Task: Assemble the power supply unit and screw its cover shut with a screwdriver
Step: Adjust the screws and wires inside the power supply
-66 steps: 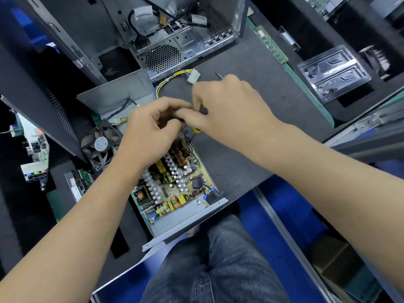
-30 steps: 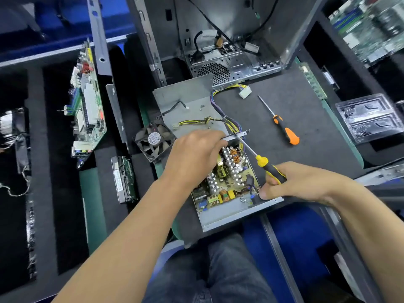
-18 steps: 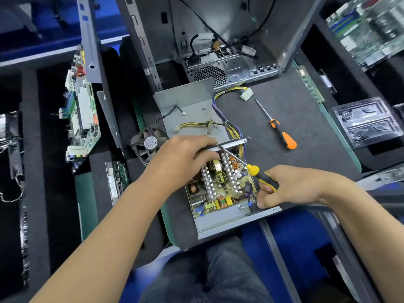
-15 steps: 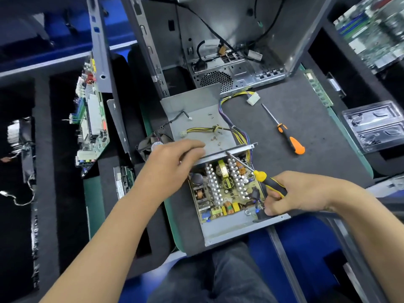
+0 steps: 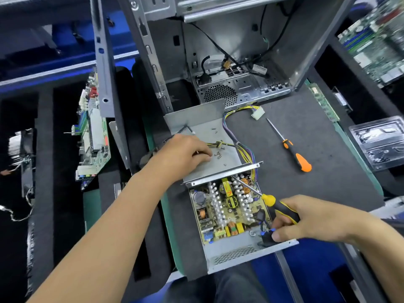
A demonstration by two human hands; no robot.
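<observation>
The open power supply unit lies on the dark mat near me, its circuit board exposed. Behind it the grey metal cover lies flat with a few loose screws on it. My left hand rests on the cover beside those screws, fingers curled, and a small screw shows between the fingertips. My right hand grips a yellow-and-black screwdriver at the unit's right wall. Its shaft slants up-left over the board toward the unit's far edge.
A second, orange-handled screwdriver lies on the mat to the right. Yellow and purple cables run from the unit to a white connector. An open computer case stands behind. A motherboard leans at left, a plastic tray at right.
My left hand left the unit's far edge and moved back onto the cover by the loose screws. My right hand stays at the unit's right wall with the screwdriver.
</observation>
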